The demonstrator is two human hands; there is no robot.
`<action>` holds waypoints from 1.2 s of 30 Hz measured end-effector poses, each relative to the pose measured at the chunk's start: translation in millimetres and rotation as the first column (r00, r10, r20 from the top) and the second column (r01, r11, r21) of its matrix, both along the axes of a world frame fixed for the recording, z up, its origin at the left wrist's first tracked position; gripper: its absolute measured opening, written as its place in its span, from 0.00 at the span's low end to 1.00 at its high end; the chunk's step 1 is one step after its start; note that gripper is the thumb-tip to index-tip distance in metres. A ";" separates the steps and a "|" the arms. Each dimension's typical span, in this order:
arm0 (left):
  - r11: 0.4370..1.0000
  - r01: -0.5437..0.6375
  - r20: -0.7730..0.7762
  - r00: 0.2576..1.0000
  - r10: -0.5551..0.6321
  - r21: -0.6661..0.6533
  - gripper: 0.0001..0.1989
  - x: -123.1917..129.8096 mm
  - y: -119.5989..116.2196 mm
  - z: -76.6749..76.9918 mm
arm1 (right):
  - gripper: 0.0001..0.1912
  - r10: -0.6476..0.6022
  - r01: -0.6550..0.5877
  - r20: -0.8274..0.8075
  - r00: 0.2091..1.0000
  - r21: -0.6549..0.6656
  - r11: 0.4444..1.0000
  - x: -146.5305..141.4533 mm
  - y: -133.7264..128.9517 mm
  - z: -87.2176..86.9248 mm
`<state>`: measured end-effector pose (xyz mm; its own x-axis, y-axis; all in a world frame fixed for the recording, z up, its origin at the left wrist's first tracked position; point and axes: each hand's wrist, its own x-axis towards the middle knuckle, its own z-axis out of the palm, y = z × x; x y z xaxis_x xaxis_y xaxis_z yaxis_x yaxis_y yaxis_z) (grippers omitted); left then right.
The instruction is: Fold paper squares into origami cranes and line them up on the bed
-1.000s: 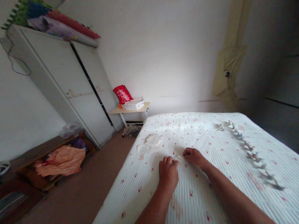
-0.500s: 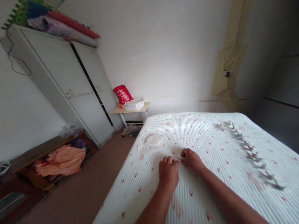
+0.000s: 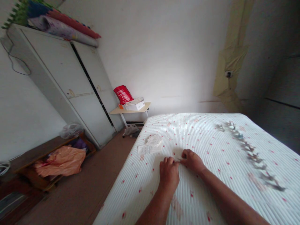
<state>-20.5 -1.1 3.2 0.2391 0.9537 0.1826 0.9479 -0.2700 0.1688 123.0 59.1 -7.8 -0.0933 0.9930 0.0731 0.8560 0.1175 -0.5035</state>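
Over the white quilted mattress (image 3: 150,187) with its small red pattern, my two hands meet at a small piece of paper (image 3: 177,159), mostly covered by the fingers. My left hand (image 3: 169,172) is closed, its fingertips curled down at the paper's left side. From the right, my right hand (image 3: 192,160) pinches the paper between thumb and fingers. Just beyond my left hand lie several printed paper pieces (image 3: 153,142), loosely overlapping. Along the mattress's right side runs a row of small folded paper shapes (image 3: 252,153), too blurred to make out fully.
A small table (image 3: 114,110) at the mattress's far left corner carries a red bag (image 3: 123,94) and a white box (image 3: 136,107). Grey metal cabinets (image 3: 61,75) stand at left, with rolled mats (image 3: 63,28) on top. Orange plastic (image 3: 61,161) lies on a low wooden unit (image 3: 21,168).
My fingers have shifted very slightly at the paper, the two hands staying close together. Everything else looks the same.
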 end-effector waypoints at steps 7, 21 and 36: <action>1.000 -0.003 -0.007 1.000 0.003 -0.005 0.15 0.0 0.4 -0.3 | 0.09 0.005 -0.006 -0.007 1.000 -0.046 0.999 2.2 2.7 -2.0; 0.999 0.014 0.081 0.997 -0.018 0.052 0.13 -2.3 1.8 -6.8 | 0.13 0.084 -0.084 -0.008 0.996 0.005 0.996 0.9 -6.3 3.8; 0.984 -0.177 0.274 0.946 0.173 -0.012 0.12 0.9 26.7 -7.7 | 0.06 0.050 -0.052 0.040 0.998 0.052 0.997 -2.5 -9.0 -0.5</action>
<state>-19.6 25.6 -4.5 0.0082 0.9733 0.2294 0.8987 -0.1077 0.4251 120.5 50.1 -8.3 -0.1472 0.9817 0.1206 0.8671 0.1867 -0.4617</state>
